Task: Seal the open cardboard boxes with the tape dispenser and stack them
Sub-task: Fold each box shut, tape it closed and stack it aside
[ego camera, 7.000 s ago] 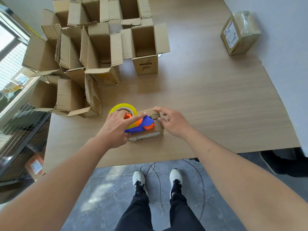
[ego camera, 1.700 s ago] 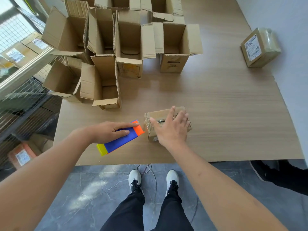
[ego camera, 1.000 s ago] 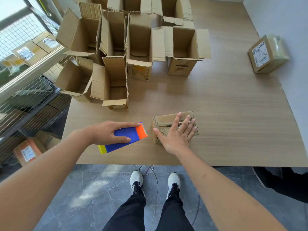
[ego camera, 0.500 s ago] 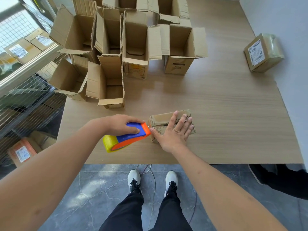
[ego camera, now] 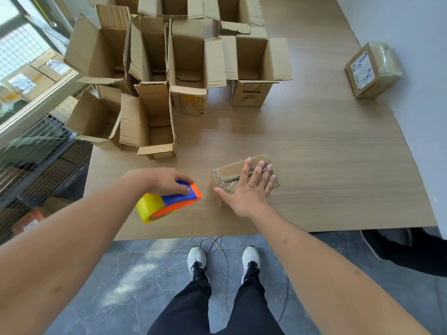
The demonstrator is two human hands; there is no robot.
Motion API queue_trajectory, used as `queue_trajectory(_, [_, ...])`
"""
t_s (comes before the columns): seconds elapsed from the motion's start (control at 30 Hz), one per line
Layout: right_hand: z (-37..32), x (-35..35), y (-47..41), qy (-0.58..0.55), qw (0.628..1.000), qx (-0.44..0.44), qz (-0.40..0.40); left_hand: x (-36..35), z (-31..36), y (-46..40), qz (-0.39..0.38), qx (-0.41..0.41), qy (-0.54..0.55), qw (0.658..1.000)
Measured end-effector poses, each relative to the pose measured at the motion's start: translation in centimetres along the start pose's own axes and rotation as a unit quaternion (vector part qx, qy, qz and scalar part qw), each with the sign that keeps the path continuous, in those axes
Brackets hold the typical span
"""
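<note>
The left hand, gripping the tape dispenser, has drawn it off the small cardboard box, which the flat, open-fingered right hand presses, so this seam looks sealed.

The left hand grips the tape dispenser above the surface. The right hand lies flat on a closed box. Open boxes stand behind.

Right hand hides sealed box top seam; far open boxes cropped by top edge.
</note>
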State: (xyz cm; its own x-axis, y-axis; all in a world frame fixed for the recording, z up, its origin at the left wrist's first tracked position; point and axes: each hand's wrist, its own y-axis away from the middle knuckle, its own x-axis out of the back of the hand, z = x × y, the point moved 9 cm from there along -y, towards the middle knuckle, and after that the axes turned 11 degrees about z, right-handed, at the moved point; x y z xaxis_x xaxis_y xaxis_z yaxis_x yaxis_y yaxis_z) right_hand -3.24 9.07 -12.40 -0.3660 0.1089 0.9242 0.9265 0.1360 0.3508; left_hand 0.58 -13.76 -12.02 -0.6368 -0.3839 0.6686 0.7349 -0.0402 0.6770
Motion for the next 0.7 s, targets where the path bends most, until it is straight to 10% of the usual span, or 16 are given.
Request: queue_trajectory(0.7, [-3.6,2.3,0.3,0.06,0.959,0.276,0.002,2.8,1.7,6.9,0.166,-0.219,0.138,0.951])
